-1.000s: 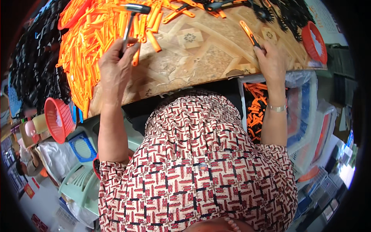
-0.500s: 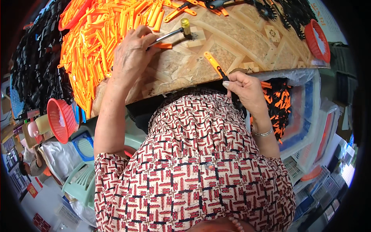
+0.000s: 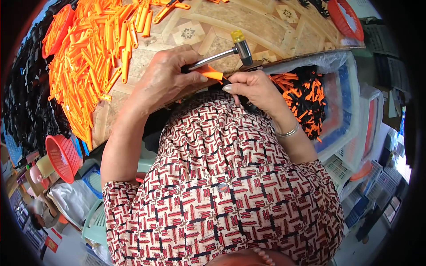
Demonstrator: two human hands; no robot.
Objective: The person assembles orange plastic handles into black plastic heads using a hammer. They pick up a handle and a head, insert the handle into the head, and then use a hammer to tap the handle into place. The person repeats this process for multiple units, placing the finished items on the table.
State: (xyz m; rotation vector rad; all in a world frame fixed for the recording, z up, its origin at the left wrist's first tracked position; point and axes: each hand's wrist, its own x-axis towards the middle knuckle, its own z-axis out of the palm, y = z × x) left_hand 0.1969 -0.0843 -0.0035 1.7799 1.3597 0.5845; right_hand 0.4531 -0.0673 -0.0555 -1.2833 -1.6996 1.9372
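Note:
My left hand (image 3: 171, 76) is closed around a small hammer (image 3: 216, 58) with a metal shaft; its head has a yellow face at the top and a dark face below. Between the same thumb and fingers is an orange plastic handle (image 3: 212, 73). My right hand (image 3: 256, 90) pinches a narrow black piece (image 3: 226, 83) at the orange handle's right end. Whether the two parts are joined is hidden by the fingers. Both hands meet over the table's near edge, in front of my patterned shirt.
A large heap of orange handles (image 3: 86, 66) covers the table's left side, with a red basket (image 3: 59, 31) in it. Black parts (image 3: 26, 106) are piled farther left. A lined bin (image 3: 341, 102) of orange-and-black pieces (image 3: 306, 99) stands right. Another red basket (image 3: 346, 20) sits at far right.
My hands have come together: the right moved left, and the left, with the hammer, moved toward the near edge. An orange handle is now between them. The view has shifted.

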